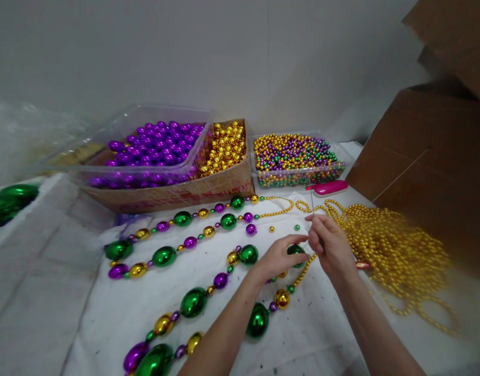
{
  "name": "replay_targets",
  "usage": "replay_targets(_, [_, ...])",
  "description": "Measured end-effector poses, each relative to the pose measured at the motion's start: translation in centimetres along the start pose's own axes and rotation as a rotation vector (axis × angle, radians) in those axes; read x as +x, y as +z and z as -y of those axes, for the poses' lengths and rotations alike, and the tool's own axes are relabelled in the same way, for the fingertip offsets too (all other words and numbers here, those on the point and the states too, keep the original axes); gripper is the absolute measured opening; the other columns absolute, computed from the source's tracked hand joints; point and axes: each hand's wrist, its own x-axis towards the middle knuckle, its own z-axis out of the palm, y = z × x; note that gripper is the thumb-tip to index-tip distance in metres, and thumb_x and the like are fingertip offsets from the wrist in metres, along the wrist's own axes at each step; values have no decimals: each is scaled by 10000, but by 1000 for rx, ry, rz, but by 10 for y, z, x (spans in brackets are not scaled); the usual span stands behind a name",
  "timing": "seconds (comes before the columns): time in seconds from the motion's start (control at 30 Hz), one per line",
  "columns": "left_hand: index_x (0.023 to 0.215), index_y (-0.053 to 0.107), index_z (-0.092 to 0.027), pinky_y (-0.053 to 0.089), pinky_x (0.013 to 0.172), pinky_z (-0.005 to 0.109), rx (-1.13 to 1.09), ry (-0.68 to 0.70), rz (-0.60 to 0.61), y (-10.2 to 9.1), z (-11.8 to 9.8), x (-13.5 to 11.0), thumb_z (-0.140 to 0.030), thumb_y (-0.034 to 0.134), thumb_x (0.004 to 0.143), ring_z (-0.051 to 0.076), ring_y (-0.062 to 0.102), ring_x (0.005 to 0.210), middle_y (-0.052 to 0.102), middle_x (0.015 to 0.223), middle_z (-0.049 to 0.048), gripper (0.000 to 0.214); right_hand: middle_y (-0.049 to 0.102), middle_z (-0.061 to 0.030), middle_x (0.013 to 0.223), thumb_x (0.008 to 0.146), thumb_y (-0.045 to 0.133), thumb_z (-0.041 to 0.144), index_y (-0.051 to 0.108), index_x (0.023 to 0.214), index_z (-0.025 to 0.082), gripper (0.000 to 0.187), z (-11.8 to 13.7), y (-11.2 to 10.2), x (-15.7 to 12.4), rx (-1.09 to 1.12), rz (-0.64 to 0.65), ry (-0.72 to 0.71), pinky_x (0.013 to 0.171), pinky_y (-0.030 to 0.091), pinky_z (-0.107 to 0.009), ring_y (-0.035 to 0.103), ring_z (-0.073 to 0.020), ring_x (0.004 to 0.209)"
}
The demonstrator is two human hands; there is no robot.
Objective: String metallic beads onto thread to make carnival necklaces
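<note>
Between the fingertips of my right hand a thin needle-like rod is pinched, pointing upward. My left hand reaches toward it with thumb and fingers apart, its fingertips close to the right hand. A large green bead shows between the left thumb and fingers, seemingly lying beyond them on the cloth. Below both hands runs a partly covered strand of purple, green and gold beads, joined to a small gold bead chain. Loose on the cloth are a purple bead, a gold bead and a small green bead.
Another bead strand lies farther back. A cardboard box holds gold beads and a clear bin of purple ones. Mixed small beads fill a clear tray. At right are a pink-handled tool, piled gold chain and cardboard.
</note>
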Motion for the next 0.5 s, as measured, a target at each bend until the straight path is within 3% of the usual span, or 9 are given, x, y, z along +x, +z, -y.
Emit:
replay_targets(0.1, [947, 680, -182, 420, 872, 320, 161, -12, 8, 15, 14, 0, -236, 607, 758, 211, 580, 945, 664, 973, 58, 209, 241, 110, 462, 827, 578, 430, 580, 882, 240, 198, 17, -9, -2, 118, -19, -10, 366, 150, -180, 149, -67, 387])
replay_targets(0.23, [916, 667, -205, 429, 801, 282, 296, -6, 29, 20, 19, -9, -267, 590, 763, 188, 585, 877, 651, 935, 33, 182, 240, 96, 498, 835, 615, 357, 598, 883, 238, 130, 28, -32, -9, 320, -82, -59, 368, 136, -184, 117, -76, 421])
replay_targets(0.37, [896, 674, -203, 429, 767, 292, 425, -57, 85, 19, 19, -15, -331, 581, 772, 203, 589, 852, 657, 907, 44, 201, 289, 86, 497, 829, 638, 320, 618, 853, 217, 108, 14, -52, -22, 311, -137, -12, 374, 171, -176, 174, -63, 421])
replay_targets(0.43, [906, 676, -196, 437, 746, 286, 383, -87, 120, 15, 20, -14, -392, 560, 794, 200, 598, 843, 668, 911, 49, 254, 309, 84, 487, 817, 655, 307, 633, 864, 195, 124, 3, -62, -30, 240, -176, 30, 380, 192, -167, 213, -52, 420])
replay_targets(0.5, [923, 672, -192, 451, 725, 266, 332, -102, 74, 5, 21, -9, -397, 522, 825, 182, 606, 824, 678, 921, 43, 272, 306, 87, 473, 807, 666, 309, 646, 887, 176, 156, -5, -72, -39, 183, -215, 62, 384, 205, -160, 229, -43, 414])
